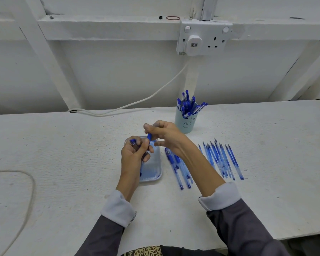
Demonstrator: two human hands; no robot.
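My left hand (135,154) grips a blue pen (149,137) over a small blue tray (153,170), its blue grip end pointing up toward my right hand. A blue cap (133,141) shows at the top of my left fist. My right hand (164,134) pinches the pen's upper end between thumb and fingertips. Three assembled blue pens (179,169) lie right of the tray. Further right lies a row of several clear-and-blue refills (222,159). A pale cup (185,121) behind my right hand holds several blue pens.
The white worktable (63,154) runs to a wall with a double socket (203,38) and a plugged-in adapter. Its white cable (137,102) drops to the table's back edge at the left. The table's front edge is close to my body.
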